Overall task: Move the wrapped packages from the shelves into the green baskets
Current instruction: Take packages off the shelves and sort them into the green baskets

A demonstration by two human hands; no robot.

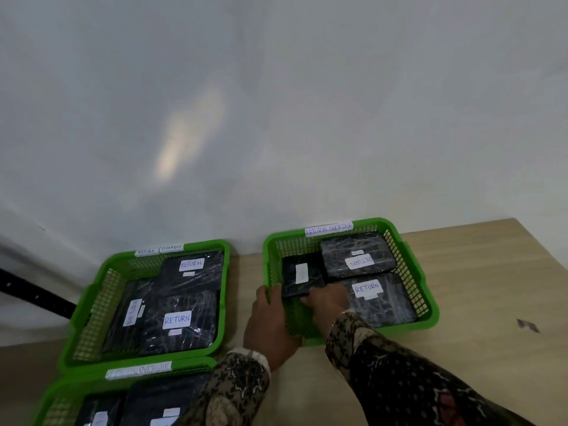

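My right hand (327, 298) pinches the near edge of a small package (302, 279) inside the right basket (427, 305). My left hand (270, 321) clasps that basket's near-left rim. Two packages labelled RETURN (358, 259) lie beside it; the left basket (92, 305) holds three.

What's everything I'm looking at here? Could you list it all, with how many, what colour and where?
Green baskets: three; right one on the table, left one beside it, a third at the bottom left edge.
Wrapped packages: black with white labels; three in the right basket, including a small one under the hands, three in the left basket, at least two in the bottom one, cut off.
Basket labels: three, white, on the rims.
Table: one, light wood.
Wall: white, behind.
Left hand: on the right basket's near-left rim.
Right hand: inside it, on the small package.
Sleeves: two, dark patterned.
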